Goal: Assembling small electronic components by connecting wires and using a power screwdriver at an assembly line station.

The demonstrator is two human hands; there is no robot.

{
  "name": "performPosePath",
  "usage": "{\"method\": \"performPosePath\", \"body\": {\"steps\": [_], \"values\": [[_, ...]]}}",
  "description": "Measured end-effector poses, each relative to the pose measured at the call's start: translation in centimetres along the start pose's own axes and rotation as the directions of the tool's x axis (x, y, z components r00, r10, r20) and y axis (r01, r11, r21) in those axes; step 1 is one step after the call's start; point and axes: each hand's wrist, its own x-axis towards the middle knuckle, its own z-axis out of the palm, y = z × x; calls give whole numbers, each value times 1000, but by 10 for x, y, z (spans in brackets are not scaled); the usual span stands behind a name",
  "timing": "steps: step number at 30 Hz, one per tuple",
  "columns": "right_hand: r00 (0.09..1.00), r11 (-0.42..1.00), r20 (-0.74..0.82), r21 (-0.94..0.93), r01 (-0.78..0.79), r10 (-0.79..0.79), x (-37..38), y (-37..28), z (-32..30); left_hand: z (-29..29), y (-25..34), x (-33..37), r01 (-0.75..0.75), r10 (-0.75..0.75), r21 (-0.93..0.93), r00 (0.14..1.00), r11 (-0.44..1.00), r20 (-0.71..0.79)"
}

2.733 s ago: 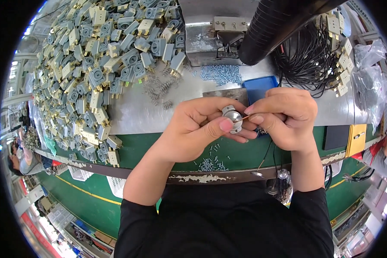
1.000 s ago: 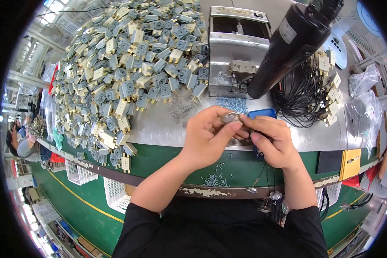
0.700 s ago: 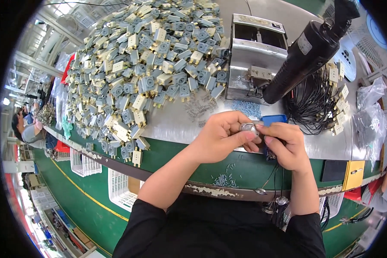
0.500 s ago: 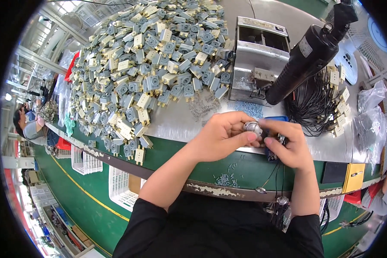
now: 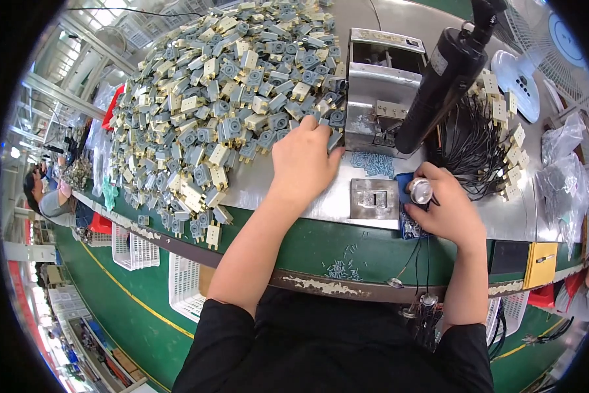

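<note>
My left hand (image 5: 303, 160) lies at the right edge of a large heap of grey-and-cream plug-like housings (image 5: 222, 98). Its thumb stands apart from the bent fingers, whose tips are partly hidden; a grey housing (image 5: 334, 139) is close by them. In my right hand (image 5: 446, 208) a round silver piece (image 5: 421, 190) with a shiny face is gripped between thumb and fingers. That hand is over a blue tray (image 5: 404, 179) of small metal parts. Left of the tray sits a square metal block (image 5: 374, 199) with slots in its middle.
Blue screws (image 5: 373, 164) lie before a metal box-shaped fixture (image 5: 380, 88). A black cylindrical power screwdriver (image 5: 432, 85) hangs beside it. Black cables (image 5: 468, 157) are bundled at right. Loose screws (image 5: 342, 270) lie near the front edge, and a yellow pad (image 5: 539, 265) rests farther right.
My hands were together around the round silver piece. The left has let go and reached up-left to the heap; the right has moved slightly right with the piece, uncovering the metal block.
</note>
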Motion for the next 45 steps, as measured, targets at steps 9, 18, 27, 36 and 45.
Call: {"method": "performPosePath", "body": {"steps": [9, 18, 27, 36, 45], "values": [[999, 974, -15, 221, 41, -39, -2, 22, -4, -6, -16, 8, 9, -7, -221, 1000, 975, 13], [1000, 995, -5, -102, -8, 7, 5, 6, 15, 3, -14, 6, -103, 103, 13, 994, 995, 27], [996, 980, 83, 193, -41, 25, 1, 15, 0, -7, -34, -2, -142, -8, -801, 984, 582, -180], [992, 999, 120, 34, 42, -46, 6, 1, 7, -22, -21, -49, 363, 59, -784, 920, -504, 389], [1000, 996, -2, 88, 27, -27, 6, 5, 13, -19, 0, -72, 103, 4, -980, 994, 173, 105]]}}
